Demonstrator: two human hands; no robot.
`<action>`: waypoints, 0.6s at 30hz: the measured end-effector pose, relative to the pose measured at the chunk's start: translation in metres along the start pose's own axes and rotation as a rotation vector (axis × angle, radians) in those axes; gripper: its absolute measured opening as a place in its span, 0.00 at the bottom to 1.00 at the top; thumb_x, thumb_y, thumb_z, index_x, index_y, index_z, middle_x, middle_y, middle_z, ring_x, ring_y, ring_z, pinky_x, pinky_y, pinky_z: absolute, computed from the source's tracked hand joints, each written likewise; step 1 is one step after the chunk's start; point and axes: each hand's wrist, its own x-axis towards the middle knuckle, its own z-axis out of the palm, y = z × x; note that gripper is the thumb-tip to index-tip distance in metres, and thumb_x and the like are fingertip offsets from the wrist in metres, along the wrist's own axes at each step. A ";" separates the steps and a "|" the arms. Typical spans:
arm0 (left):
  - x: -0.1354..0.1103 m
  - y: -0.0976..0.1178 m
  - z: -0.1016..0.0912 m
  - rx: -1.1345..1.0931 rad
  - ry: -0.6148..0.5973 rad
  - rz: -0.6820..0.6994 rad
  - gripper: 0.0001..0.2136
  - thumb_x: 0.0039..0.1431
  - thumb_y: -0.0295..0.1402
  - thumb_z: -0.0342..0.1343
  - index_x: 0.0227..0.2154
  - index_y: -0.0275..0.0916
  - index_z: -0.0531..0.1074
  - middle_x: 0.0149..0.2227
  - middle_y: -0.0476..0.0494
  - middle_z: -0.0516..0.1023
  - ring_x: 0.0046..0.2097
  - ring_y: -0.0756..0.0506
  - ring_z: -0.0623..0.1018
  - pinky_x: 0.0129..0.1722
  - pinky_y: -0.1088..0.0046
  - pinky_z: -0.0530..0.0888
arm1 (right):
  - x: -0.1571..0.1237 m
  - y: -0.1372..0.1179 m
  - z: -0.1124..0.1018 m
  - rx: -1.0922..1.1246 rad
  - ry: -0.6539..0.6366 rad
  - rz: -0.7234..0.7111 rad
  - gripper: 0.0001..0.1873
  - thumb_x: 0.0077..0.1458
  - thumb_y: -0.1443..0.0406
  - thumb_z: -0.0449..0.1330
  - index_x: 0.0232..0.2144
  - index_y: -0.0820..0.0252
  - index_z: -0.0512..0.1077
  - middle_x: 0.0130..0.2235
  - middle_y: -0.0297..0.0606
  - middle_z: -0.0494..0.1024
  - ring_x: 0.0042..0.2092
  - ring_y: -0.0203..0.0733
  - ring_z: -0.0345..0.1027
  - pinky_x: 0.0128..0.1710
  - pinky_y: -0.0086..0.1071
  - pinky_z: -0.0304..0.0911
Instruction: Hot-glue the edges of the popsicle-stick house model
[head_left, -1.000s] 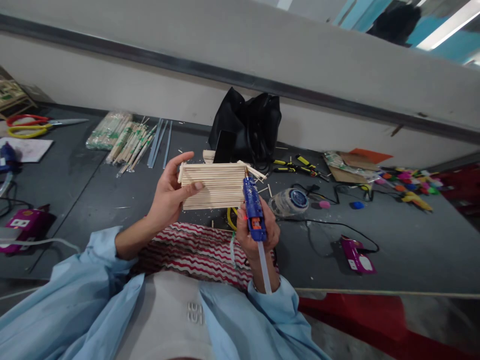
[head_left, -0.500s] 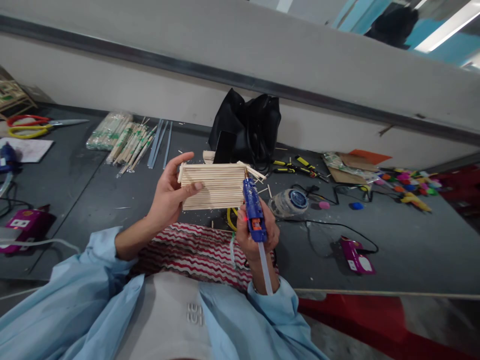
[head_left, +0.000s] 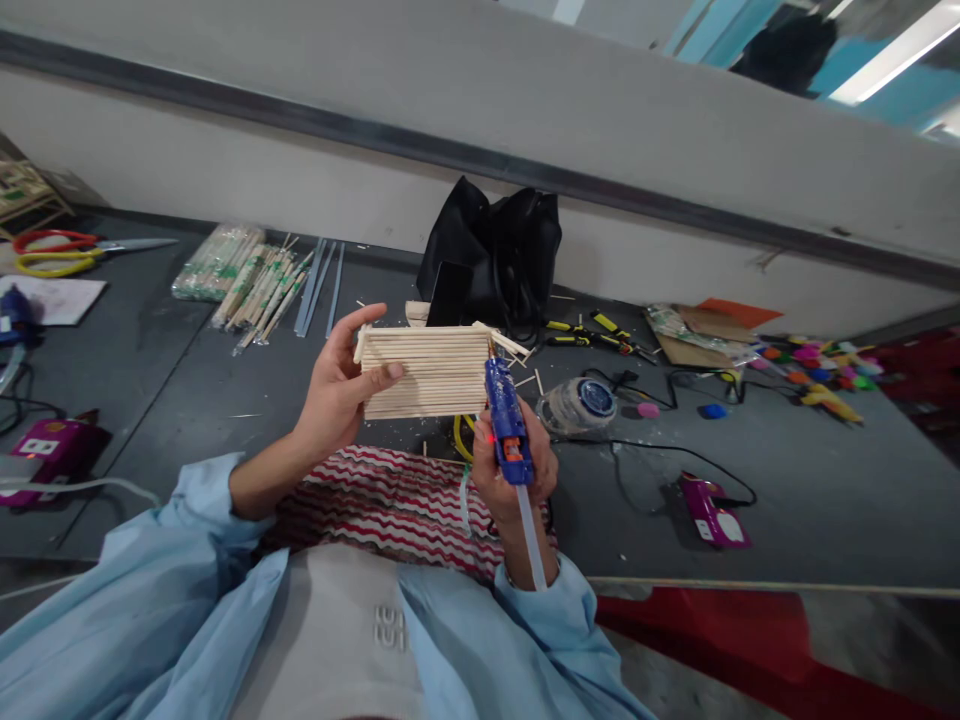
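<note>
My left hand (head_left: 336,392) holds up a flat panel of pale wooden sticks (head_left: 431,372) glued side by side, thumb across its front and fingers behind its left end. My right hand (head_left: 514,482) grips a blue glue gun (head_left: 507,420) with a clear glue stick poking out of its back. The gun's nozzle touches the panel's upper right corner, where a few loose stick ends jut out. Both hands are raised above the dark grey table (head_left: 172,390), over a red and white wavy-striped cloth (head_left: 382,500).
A black bag (head_left: 499,250) stands against the wall behind the panel. Packs of wooden sticks (head_left: 240,275) lie at the back left, scissors (head_left: 56,250) farther left. Yellow-handled pliers (head_left: 592,335), a tape roll (head_left: 581,400), black cables, purple boxes (head_left: 709,510) and colourful small items (head_left: 817,365) lie to the right.
</note>
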 end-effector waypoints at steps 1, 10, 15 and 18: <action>0.000 0.000 0.000 0.000 0.000 -0.002 0.29 0.51 0.36 0.71 0.55 0.47 0.68 0.41 0.48 0.78 0.42 0.45 0.80 0.41 0.69 0.78 | 0.000 0.000 0.000 0.011 0.002 0.002 0.19 0.62 0.58 0.60 0.52 0.61 0.69 0.39 0.42 0.83 0.35 0.42 0.80 0.35 0.30 0.72; 0.001 0.002 0.002 -0.051 0.039 -0.044 0.30 0.47 0.36 0.72 0.54 0.46 0.70 0.40 0.48 0.78 0.40 0.46 0.80 0.39 0.71 0.79 | 0.000 -0.002 -0.003 0.070 -0.021 0.037 0.19 0.63 0.58 0.60 0.52 0.60 0.68 0.39 0.40 0.84 0.34 0.41 0.80 0.34 0.29 0.73; 0.001 0.002 0.002 -0.060 0.036 -0.065 0.29 0.48 0.34 0.72 0.54 0.46 0.70 0.39 0.48 0.78 0.39 0.47 0.79 0.39 0.72 0.78 | 0.000 -0.002 -0.002 0.076 -0.005 -0.009 0.22 0.63 0.59 0.60 0.55 0.62 0.67 0.41 0.42 0.84 0.37 0.42 0.80 0.37 0.29 0.73; 0.001 0.002 0.002 -0.061 0.043 -0.058 0.30 0.47 0.34 0.73 0.54 0.45 0.69 0.39 0.48 0.78 0.39 0.47 0.79 0.39 0.73 0.78 | 0.000 -0.001 0.000 0.064 0.000 -0.036 0.22 0.62 0.59 0.60 0.56 0.63 0.67 0.41 0.43 0.83 0.38 0.42 0.80 0.38 0.30 0.73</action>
